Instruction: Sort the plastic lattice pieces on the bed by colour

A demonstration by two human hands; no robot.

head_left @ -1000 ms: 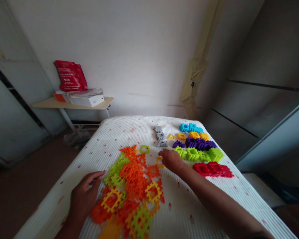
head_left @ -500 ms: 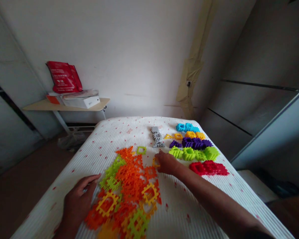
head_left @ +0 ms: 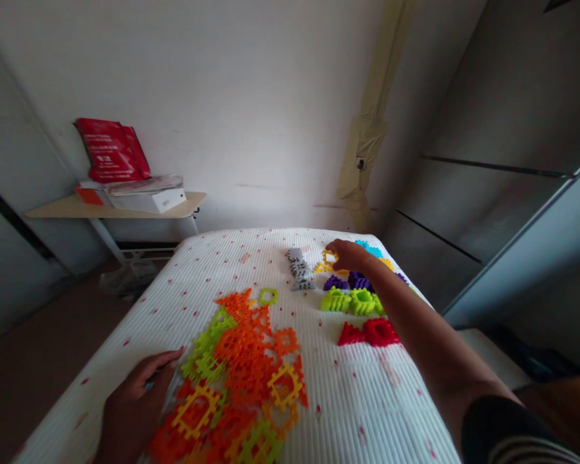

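Note:
My right hand (head_left: 348, 256) is closed on a yellow frame-shaped interlocking piece (head_left: 329, 257), held at the far right over another yellow piece. Left of it lies a row of grey pieces (head_left: 300, 270). Just nearer are groups of purple pieces (head_left: 336, 283), lime green pieces (head_left: 337, 299) and red pieces (head_left: 381, 332), partly covered by my right forearm. My left hand (head_left: 135, 403) rests with its fingers open at the left edge of a mixed pile, mostly orange pieces (head_left: 246, 367) with lime green and yellow ones. A single lime green frame piece (head_left: 268, 296) lies behind the pile.
Everything lies on a white sheet with red spots (head_left: 212, 258). Blue pieces (head_left: 368, 247) sit at the far right. A small table (head_left: 53, 207) at left bears a white box (head_left: 147, 198) and a red bag (head_left: 111, 151). A cabinet stands along the right.
My right hand has moved away from beside the orange pile to the far yellow pieces, carrying the yellow frame piece. My left hand stays by the pile. The view has shifted slightly.

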